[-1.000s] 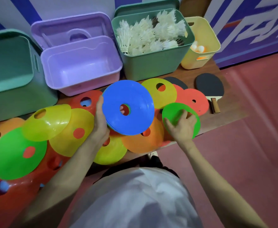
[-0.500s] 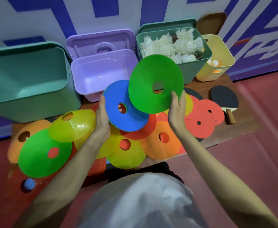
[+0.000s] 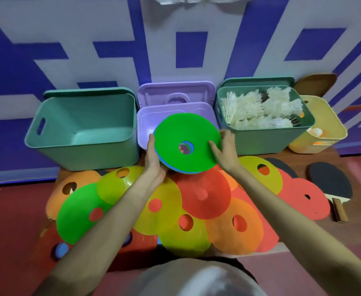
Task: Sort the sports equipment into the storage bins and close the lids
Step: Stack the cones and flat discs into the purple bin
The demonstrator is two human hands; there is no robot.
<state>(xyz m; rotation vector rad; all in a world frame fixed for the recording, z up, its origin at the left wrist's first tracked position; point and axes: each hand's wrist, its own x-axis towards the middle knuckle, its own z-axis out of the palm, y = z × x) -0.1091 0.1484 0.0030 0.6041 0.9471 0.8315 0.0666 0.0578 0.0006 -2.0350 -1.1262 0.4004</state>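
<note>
The fingers (image 3: 214,147) of the right hand (image 3: 225,149) lie extended and close together against the 3 o'clock edge of the green disc cone (image 3: 187,133), thumb on its upper face. The left hand (image 3: 154,159) cups the 9 o'clock edge from below, fingers curled under the stack; their tips are hidden. This two-sided hold keeps the green disc cone seated on the blue disc cone (image 3: 178,168) beneath it, of which only a rim shows, with the centre holes nearly aligned.

The stack is held tilted in front of and partly over the purple bin (image 3: 145,118), whose lid (image 3: 176,94) stands open behind it. Judged from position, this bin is the intended destination.

At 9 o'clock of the stack stands an open teal bin (image 3: 47,133). At 2 o'clock a second teal bin (image 3: 260,142) holds white shuttlecocks (image 3: 258,112); beyond it a yellow bin (image 3: 329,124) holds balls.

At 6 o'clock, loose disc cones (image 3: 203,197) overlap on the wooden board (image 3: 352,227). A table tennis paddle (image 3: 329,180) lies at 4 o'clock. Both remain unsorted; all visible lids are open.
</note>
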